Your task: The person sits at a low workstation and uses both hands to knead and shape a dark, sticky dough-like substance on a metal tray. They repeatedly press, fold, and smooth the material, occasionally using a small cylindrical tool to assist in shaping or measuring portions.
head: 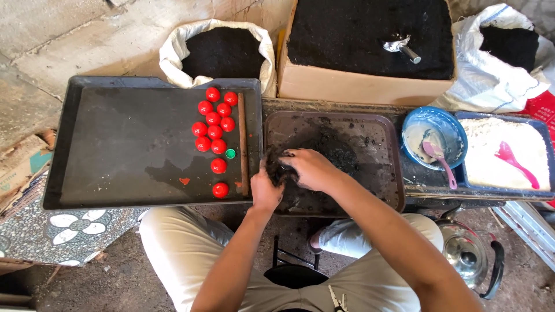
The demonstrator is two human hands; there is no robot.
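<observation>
Here the left hand [265, 189] and right hand [312, 169] close together around a clump of dark soil [276, 166] over the brown tray [388, 173], a soft, crumbly, likely damp mass best cupped from below and pressed gently.

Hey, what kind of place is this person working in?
Probably a rough outdoor or shed workspace for handmade goods. Both hands press dark soil on a brown tray, beside red balls on a black tray, with open soil sacks behind on bare concrete.
</observation>
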